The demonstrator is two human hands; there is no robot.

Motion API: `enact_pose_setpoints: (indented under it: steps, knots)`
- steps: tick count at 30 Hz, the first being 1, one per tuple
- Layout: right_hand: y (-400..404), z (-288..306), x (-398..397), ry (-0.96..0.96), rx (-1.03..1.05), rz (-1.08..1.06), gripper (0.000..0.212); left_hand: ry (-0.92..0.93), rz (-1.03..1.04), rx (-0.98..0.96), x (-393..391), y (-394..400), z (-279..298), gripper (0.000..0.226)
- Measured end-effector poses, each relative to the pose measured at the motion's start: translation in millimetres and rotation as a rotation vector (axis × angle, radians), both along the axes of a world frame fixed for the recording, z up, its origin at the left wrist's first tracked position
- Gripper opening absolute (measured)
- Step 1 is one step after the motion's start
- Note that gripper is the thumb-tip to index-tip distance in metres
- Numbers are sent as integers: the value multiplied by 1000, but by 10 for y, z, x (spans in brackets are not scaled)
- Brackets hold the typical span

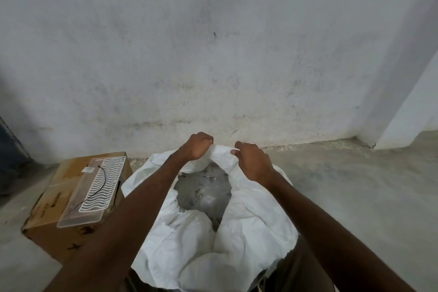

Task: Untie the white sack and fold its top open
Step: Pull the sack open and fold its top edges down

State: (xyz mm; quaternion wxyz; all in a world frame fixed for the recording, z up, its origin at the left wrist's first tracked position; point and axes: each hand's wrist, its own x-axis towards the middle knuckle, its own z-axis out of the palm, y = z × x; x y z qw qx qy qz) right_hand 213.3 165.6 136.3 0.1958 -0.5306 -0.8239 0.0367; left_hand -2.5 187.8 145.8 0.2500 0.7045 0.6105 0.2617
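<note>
While the sack's (pixel 248 223) far rim is pinched by the left hand (pixel 198 147) and right hand (pixel 254 163), it is best rolled outward evenly.

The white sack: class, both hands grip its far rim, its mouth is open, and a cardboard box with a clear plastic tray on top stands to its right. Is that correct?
One detail is wrong. In the head view the cardboard box with the clear plastic tray on top stands to the left of the white sack, not the right. The left hand and right hand do grip its far rim, and its mouth is open.
</note>
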Motion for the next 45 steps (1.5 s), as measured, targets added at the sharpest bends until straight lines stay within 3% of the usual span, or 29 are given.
enact_pose_setpoints:
  steps: [3, 9, 12, 16, 19, 22, 24, 27, 29, 34, 37, 40, 43, 45]
  knots:
    - [34, 51, 49, 22, -14, -46, 31, 14, -112, -4, 63, -46, -6, 30]
    - [239, 270, 78, 445, -419, -8, 50, 105, -266, 100, 197, -96, 67, 23]
    - [229, 187, 87, 372, -350, 52, 50, 105, -176, 81, 259, -125, 109, 22]
    - [76, 14, 73, 190, -175, -68, 33, 87, -57, -32, 255, -84, 138, 33]
    - [36, 3, 99, 122, -150, -147, 30, 81, -96, -111, 241, -90, 104, 34]
    - [140, 73, 146, 272, -284, -177, 33, 48, -217, -88, 258, -124, 77, 22]
    - [197, 150, 148, 395, -436, -170, 28, 147, -292, 31, 294, -108, 66, 14]
    - [174, 252, 140, 515, -526, -124, 31, 130, -264, 115, 389, -117, 102, 16]
    - [86, 227, 166, 484, -409, -70, 45, 101, -195, 61, 416, -118, 124, 25]
    - [52, -129, 305, 199, -221, 0, 26, 38, -60, -46, 332, -42, 69, 27]
    - [78, -83, 412, 274, -171, 43, 21, -26, -167, -22, 371, -104, 12, 21]
    - [92, 60, 487, 381, -262, 176, 42, -8, -275, 78, 431, -169, -14, 19]
    - [66, 169, 446, 410, -373, 193, 53, 87, -250, 125, 501, -123, -60, 24]
    - [60, 138, 413, 342, -369, 112, 49, 110, -158, 84, 542, -78, -53, 30]
